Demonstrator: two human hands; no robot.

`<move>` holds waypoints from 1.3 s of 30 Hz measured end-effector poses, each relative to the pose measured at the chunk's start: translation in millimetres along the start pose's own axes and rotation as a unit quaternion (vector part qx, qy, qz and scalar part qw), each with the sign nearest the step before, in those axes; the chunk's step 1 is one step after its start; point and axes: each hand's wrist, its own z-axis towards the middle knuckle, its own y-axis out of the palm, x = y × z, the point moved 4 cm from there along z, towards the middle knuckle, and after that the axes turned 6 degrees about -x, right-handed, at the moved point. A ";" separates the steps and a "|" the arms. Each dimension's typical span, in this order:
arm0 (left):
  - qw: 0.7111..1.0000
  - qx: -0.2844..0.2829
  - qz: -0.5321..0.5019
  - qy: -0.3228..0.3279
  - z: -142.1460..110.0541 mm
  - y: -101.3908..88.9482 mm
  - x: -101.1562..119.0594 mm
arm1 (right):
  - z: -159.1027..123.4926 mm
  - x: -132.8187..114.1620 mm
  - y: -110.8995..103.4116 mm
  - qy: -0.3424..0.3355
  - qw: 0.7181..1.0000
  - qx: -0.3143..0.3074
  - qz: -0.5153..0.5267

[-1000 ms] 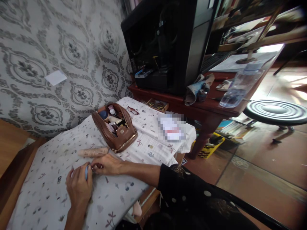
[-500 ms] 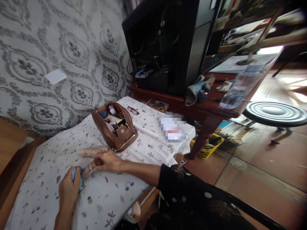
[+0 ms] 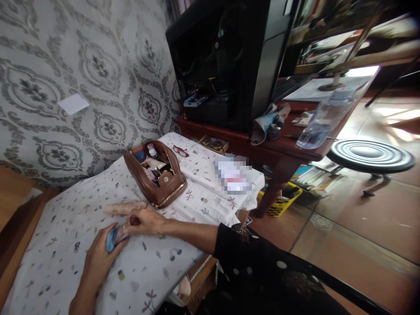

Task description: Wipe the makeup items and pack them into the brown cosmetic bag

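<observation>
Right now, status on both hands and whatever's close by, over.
Left hand: holding blue item. Right hand: gripping slim brush-like item against or near it, blurred. Close by: beige tube, open brown bag.

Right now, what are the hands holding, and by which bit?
The left hand holds a light-blue thing around its sides. The right hand pinches a slim thing by the end away from the blue. Both are too blurred to name.

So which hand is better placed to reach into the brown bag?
Probably the right hand: it's closer to the open brown bag, though holding a brush-like tool. The left hand is farther, gripping a blue item.
</observation>
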 end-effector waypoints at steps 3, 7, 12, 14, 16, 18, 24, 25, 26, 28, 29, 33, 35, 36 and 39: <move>1.000 0.003 0.013 0.008 0.4 0.9 1.9 | 0.0 -2.5 -1.0 -0.005 1.000 -0.002 -0.025; 0.999 -0.019 -0.005 0.031 0.3 -1.2 6.6 | -2.0 -8.4 -3.4 -0.049 0.995 -0.025 -0.085; 0.998 -0.018 -0.043 0.036 0.4 -4.0 4.4 | -9.3 -22.5 -7.1 -0.170 0.969 -0.044 -0.173; 0.999 -0.017 -0.039 0.034 0.5 -3.5 2.7 | -9.3 -21.6 -5.4 -0.177 0.965 -0.054 -0.186; 0.999 -0.016 -0.028 0.033 0.4 -2.5 1.7 | -7.9 -17.8 -3.0 -0.172 0.967 -0.050 -0.183; 0.999 -0.016 -0.019 0.032 0.2 -1.3 1.2 | -5.9 -12.5 -1.1 -0.155 0.972 -0.037 -0.171; 0.999 0.006 -0.026 0.028 -0.1 -1.0 1.6 | -4.8 -8.5 -2.7 -0.100 0.985 -0.018 -0.139; 0.999 0.006 -0.027 0.029 -0.1 -0.9 1.6 | -5.1 -10.4 -3.7 -0.101 0.985 -0.018 -0.137; 0.999 0.005 -0.028 0.030 -0.2 -0.7 1.7 | -5.4 -12.2 -4.7 -0.100 0.986 -0.018 -0.134; 0.999 0.004 -0.026 0.031 -0.3 -0.6 1.8 | -5.6 -14.1 -6.7 -0.082 0.989 -0.013 -0.123; 0.999 0.006 -0.024 0.030 -0.4 -0.7 1.8 | -5.5 -14.0 -7.6 -0.068 0.991 -0.009 -0.115; 1.000 0.014 -0.012 0.022 -0.9 -0.6 0.9 | -3.7 -7.4 -7.7 0.013 0.995 0.000 -0.100; 1.000 0.012 -0.010 0.023 -0.9 0.2 -0.5 | -2.2 -4.4 -6.6 0.034 0.994 -0.009 -0.102; 1.000 0.013 -0.011 0.023 -0.8 0.4 -1.6 | -1.5 -4.6 -6.2 0.024 0.995 -0.014 -0.098; 0.999 0.021 -0.017 0.031 -0.8 0.3 -4.2 | -1.1 -10.8 -7.7 -0.051 0.995 -0.019 -0.083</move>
